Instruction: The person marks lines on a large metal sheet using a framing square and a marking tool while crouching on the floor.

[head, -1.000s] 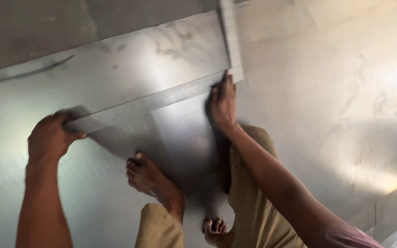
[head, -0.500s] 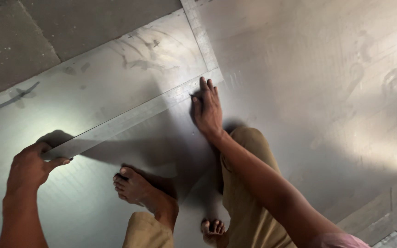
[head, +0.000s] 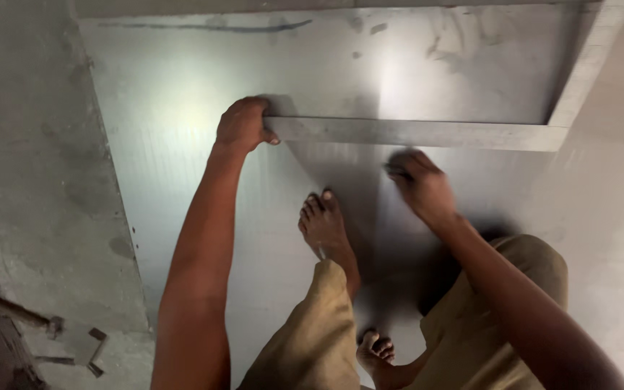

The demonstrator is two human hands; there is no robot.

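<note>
1. On the floor: a metal sheet (head: 182,180), grey and shiny, with the person squatting on it.
2. Square (head: 427,132): a large L-shaped metal straightedge lying flat on the sheet, long arm running left to right, short arm rising at the right end toward the top edge.
3. Left hand (head: 243,124): fingers curled and clamped on the left end of the square.
4. Right hand (head: 419,186): blurred, just below the long arm; fingers look bent together, and whether they touch the sheet cannot be told.
5. Bare foot (head: 325,225): flat on the sheet between the arms.
6. Concrete floor (head: 30,180): left of the sheet, with small metal scraps (head: 95,350) near the lower corner.
</note>
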